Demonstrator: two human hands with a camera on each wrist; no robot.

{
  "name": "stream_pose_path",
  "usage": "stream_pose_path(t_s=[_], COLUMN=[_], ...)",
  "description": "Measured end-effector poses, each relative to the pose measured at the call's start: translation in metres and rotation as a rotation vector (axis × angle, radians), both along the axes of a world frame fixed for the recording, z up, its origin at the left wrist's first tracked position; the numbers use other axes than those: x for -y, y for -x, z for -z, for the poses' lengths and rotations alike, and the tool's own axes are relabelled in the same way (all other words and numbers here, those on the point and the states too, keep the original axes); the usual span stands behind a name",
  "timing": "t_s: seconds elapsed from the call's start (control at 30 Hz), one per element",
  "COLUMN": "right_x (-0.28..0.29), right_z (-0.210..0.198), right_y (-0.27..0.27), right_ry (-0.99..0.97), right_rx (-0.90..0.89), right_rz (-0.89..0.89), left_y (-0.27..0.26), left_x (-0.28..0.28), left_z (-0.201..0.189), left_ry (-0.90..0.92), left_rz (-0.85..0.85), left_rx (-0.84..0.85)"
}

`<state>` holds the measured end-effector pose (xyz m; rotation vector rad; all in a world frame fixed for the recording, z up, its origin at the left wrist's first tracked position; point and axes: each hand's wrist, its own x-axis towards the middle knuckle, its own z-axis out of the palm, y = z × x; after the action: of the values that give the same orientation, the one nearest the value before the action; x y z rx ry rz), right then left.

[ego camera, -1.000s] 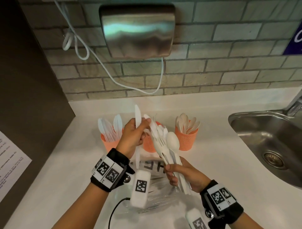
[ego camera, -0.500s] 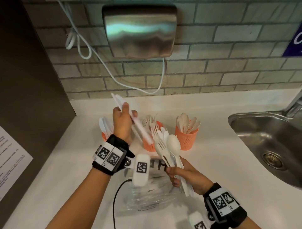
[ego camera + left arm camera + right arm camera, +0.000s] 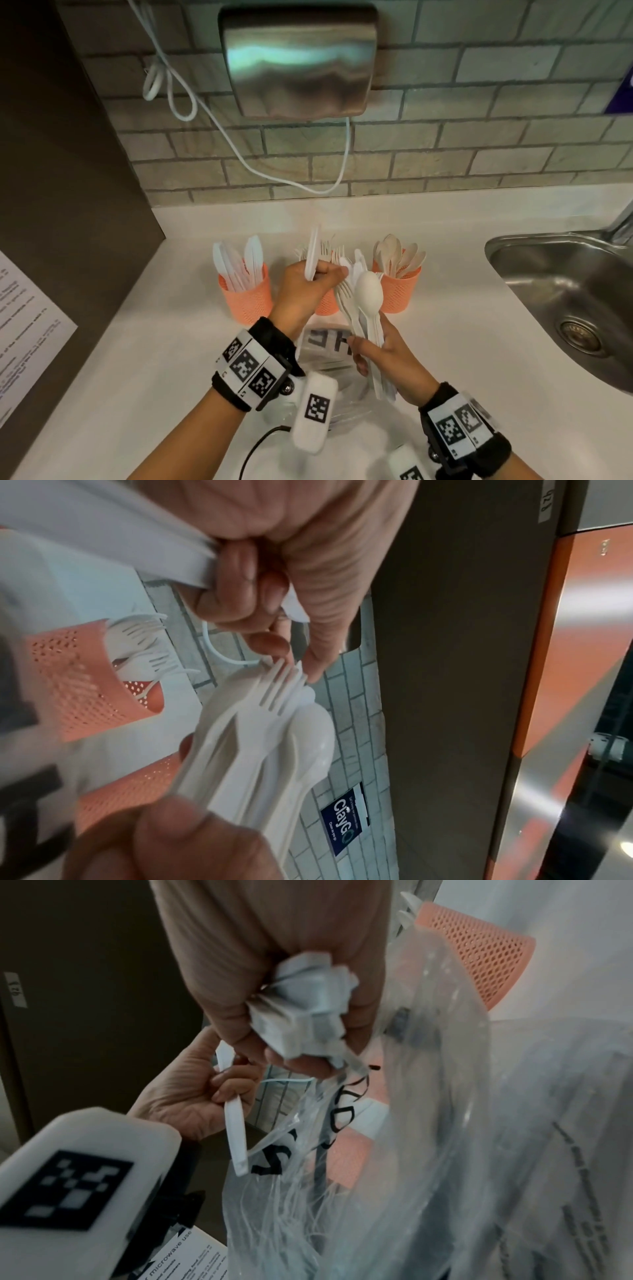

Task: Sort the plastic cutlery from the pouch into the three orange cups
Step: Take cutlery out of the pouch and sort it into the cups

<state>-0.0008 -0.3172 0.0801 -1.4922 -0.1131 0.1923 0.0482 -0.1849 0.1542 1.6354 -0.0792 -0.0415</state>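
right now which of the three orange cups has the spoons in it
The right-hand cup, nearest the sink, holds the spoons. The left cup holds knives; the middle cup, behind the left hand, holds forks.

Middle cup (image 3: 325,303) behind hands

glossy white plastic cutlery (image 3: 364,301); perforated orange cups (image 3: 246,301); brushed-metal sink (image 3: 561,274)

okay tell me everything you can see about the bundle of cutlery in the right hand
The bundle is a fanned handful of white plastic forks and at least one spoon, heads up and leaning away from the person. The spoon's bowl faces the camera at the front, with fork tines beside it. The right hand grips the handles low down. The left hand touches the tips while holding a knife.
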Motion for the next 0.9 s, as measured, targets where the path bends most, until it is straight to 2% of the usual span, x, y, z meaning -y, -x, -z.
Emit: stream_pose_path(t_s=[0.27, 0.43, 0.67, 0.77, 0.9], right_x=[0.005, 0.007, 0.008, 0.010, 0.009], right_z=[0.003, 0.004, 0.003, 0.002, 0.001], right_y=[0.003, 0.006, 0.004, 0.004, 0.005], right_ry=[0.017, 0.026, -0.026, 0.015, 0.056], right_rx=[0.012, -0.001, -0.023, -0.021, 0.004], right_rz=[-0.008, -0.042, -0.041, -0.048, -0.047], left_y=[-0.012, -0.028, -0.023, -0.027, -0.039], left_x=[0.003, -0.002, 0.005, 0.005, 0.001], left_z=[-0.001, -0.005, 0.004, 0.003, -0.016], left_ry=[-0.133, -0.038, -0.060, -0.081, 0.062], left_rz=[0.024, -0.076, 0.016, -0.007, -0.109], left_rx=[0.056, 0.059, 0.101, 0.114, 0.112])
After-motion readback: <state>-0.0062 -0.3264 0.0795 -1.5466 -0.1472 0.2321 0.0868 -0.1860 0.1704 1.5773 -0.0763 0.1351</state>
